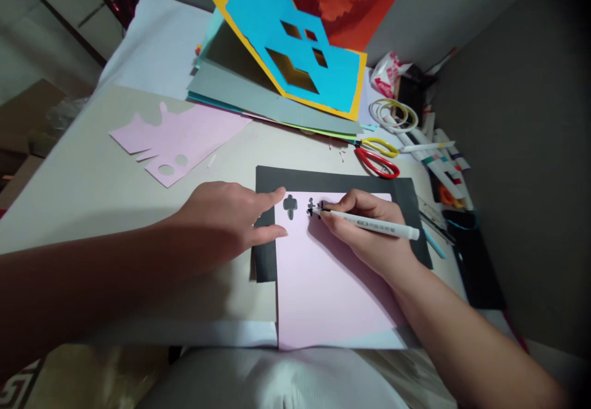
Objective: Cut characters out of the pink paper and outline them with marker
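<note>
A sheet of pink paper (323, 298) lies over a larger black sheet (332, 181) near the table's front edge. Dark cross-like shapes (290, 206) show along the pink sheet's top; whether they are cut out or drawn I cannot tell. My right hand (369, 227) grips a white marker (373, 223), its tip down at the second dark shape. At the pink sheet's upper left, my left hand (235, 218) rests with thumb and index finger apart, both tips on the paper's edge.
Red-and-yellow-handled scissors (377, 162) lie beyond the black sheet. Behind them a blue card with a yellow border (258, 2) stands on stacked coloured paper (258, 92). A cut pink scrap (180, 135) lies at left; tape rolls (394, 115) and several markers (446, 169) line the right.
</note>
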`<action>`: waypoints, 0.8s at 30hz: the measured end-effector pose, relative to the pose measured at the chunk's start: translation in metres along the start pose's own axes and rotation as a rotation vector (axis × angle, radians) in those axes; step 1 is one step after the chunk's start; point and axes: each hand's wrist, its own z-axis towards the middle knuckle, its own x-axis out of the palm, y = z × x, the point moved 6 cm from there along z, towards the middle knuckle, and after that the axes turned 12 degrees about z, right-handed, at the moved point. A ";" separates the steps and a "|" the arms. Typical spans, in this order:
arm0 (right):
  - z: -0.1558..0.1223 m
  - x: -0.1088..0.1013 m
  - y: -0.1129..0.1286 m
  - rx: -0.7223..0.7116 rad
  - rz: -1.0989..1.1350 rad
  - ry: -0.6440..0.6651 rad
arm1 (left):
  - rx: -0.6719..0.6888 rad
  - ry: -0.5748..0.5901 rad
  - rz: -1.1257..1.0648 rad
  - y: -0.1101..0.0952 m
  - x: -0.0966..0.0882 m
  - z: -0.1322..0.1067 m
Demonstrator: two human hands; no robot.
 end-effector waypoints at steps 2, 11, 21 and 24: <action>0.001 -0.001 -0.001 -0.003 0.001 -0.001 | 0.001 0.003 0.013 0.000 0.001 0.000; 0.005 -0.002 -0.001 -0.012 0.030 0.011 | 0.023 -0.017 0.057 -0.002 0.000 0.000; 0.003 -0.002 -0.002 -0.006 0.017 0.012 | 0.013 0.004 0.041 0.000 0.004 0.003; 0.004 -0.007 -0.002 0.009 0.049 -0.050 | 0.002 0.003 0.050 0.000 0.005 0.003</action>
